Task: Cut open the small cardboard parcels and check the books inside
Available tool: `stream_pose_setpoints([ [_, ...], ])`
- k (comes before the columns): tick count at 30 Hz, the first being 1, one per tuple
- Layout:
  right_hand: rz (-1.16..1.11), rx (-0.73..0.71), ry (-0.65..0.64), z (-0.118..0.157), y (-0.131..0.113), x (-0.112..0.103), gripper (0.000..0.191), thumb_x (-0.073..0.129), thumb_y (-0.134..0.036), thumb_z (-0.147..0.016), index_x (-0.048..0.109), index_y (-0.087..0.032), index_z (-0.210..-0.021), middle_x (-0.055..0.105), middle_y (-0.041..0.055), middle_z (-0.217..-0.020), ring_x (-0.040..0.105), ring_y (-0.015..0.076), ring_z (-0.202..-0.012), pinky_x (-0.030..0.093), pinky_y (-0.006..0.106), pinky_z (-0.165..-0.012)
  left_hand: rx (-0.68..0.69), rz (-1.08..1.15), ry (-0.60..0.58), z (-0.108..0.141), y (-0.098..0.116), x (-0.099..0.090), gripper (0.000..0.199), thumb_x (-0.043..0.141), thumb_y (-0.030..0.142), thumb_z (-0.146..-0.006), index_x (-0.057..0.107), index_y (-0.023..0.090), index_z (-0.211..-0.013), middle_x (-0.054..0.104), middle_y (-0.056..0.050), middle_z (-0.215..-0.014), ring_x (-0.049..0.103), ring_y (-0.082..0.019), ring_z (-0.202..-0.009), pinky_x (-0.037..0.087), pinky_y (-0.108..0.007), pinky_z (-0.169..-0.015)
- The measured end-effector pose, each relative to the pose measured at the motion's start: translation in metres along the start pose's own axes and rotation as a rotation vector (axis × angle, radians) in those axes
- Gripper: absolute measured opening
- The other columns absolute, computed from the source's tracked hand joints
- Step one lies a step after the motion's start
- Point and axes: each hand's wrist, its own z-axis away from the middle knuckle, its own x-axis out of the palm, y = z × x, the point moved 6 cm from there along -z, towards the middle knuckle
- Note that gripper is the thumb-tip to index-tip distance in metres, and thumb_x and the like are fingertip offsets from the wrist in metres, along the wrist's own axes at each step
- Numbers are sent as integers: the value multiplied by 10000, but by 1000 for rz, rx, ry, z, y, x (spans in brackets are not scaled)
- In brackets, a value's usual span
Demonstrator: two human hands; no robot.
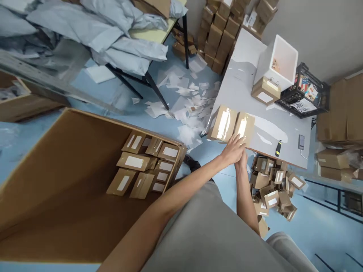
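Grey table (241, 90) carried two taped boxes at its near-left corner: left box (224, 124), right box (246, 124). Left hand (233, 150) was half open, fingers on right box. Right hand (241, 160) was partly hidden beside it, grip unclear. Cutter (278, 148) and phone (301, 142) lay toward the near-right corner.

Surface (241, 87) front-right: two parcels (224, 122) side by side, near-left edge. Tub (263, 70) farther back, crate (320, 104) right of it. Cutter (278, 148) left of phone (301, 141). Left: large carton (56, 170), small boxes (133, 161) inside, right end. Box pile (270, 199) on floor, near side of surface.
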Motion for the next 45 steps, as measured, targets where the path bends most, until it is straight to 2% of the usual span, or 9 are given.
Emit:
stream_pose_setpoints([
  [4,-97,27,121,13,-16,25,408,592,-683,-855,552,-306,-1007,709,30,-961,785,232,-931,692,414,-876,-236,168,265,94,-51,-12,490,542,142,-1055,728,228,-1500,666,-148,-1620,545,-304,-1612,442,-556,-1373],
  [6,-116,-8,31,27,-27,61,357,673,-599,-839,565,-302,-1004,673,-10,-919,757,189,-844,669,358,-846,-414,226,380,154,-88,-16,472,540,148,-1059,733,225,-1483,689,-145,-1576,581,-298,-1565,481,-543,-1337],
  [11,32,-29,-510,93,-34,191,303,716,-535,-877,601,-290,-1013,700,-7,-939,746,171,-820,647,340,-849,-1017,270,529,351,-177,-11,456,562,138,-1026,745,201,-1439,693,-164,-1549,607,-338,-1491,454,-550,-1323],
  [15,297,-33,-946,161,-11,288,338,699,-527,-920,634,-282,-1143,790,46,-1098,790,197,-898,656,372,-905,-1460,338,571,504,-210,18,481,551,162,-1027,699,111,-1482,629,-231,-1605,538,-396,-1544,359,-564,-1363],
  [20,700,-220,-1442,234,52,405,377,698,-504,-987,683,-252,-1266,812,80,-1184,806,226,-965,662,408,-972,-1797,418,583,624,-240,73,610,614,238,-1016,592,88,-1607,564,-259,-1666,481,-423,-1594,340,-561,-1375],
  [26,1350,-829,-1768,285,174,545,486,747,-299,-1037,659,-156,-1493,717,225,-1480,747,380,-1305,600,603,-1173,-1876,439,453,701,-309,150,929,783,381,-994,378,57,-1765,346,-285,-1835,323,-426,-1715,254,-550,-1429],
  [32,1434,-1303,-1914,308,322,656,989,909,-326,-932,408,-63,-1743,348,315,-1837,252,494,-1756,272,739,-1407,-1855,460,320,742,-401,235,1439,1006,499,-806,113,90,-1857,19,-273,-1929,69,-460,-1798,120,-610,-1455],
  [38,1499,-1419,-1904,310,432,688,1243,934,-518,-906,212,-156,-1851,108,266,-1927,40,525,-1796,121,830,-1393,-1809,432,233,754,-464,300,1408,977,521,-824,103,175,-1873,-4,-239,-1938,11,-489,-1801,55,-638,-1449],
  [45,1547,-1496,-1834,317,447,692,1272,891,-417,-935,67,-155,-1868,33,303,-1924,20,565,-1783,234,877,-1339,-1810,345,243,761,-471,306,1312,877,452,-905,33,177,-1872,51,-249,-1932,119,-505,-1774,143,-686,-1419],
])
